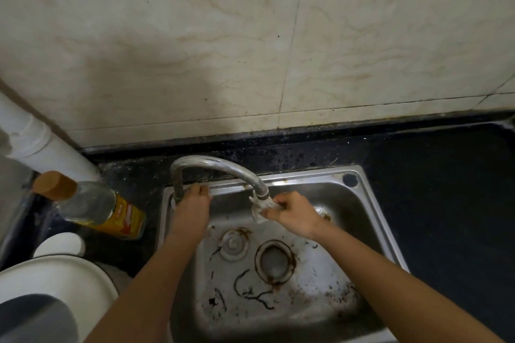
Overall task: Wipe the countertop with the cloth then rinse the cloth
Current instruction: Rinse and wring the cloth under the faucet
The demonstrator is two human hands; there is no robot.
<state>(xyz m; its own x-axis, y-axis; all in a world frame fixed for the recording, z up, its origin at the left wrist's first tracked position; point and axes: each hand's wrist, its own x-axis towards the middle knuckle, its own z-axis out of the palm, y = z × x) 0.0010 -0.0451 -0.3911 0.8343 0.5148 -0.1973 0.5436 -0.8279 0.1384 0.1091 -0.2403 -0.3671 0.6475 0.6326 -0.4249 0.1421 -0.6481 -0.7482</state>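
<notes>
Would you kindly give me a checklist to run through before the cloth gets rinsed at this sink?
1. The cloth sits under the spout: ok.
2. The right hand grips the cloth: ok.
3. The left hand is at the tap base: ok.
4. Water flowing: cannot tell.
5. The drain is uncovered, with the stopper beside it: ok.

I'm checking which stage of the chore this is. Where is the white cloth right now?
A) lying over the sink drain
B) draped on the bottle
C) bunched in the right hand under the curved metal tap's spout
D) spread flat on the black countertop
C: the right hand grips the crumpled white cloth just below the spout of the curved metal tap, above the stainless steel sink basin.
</notes>
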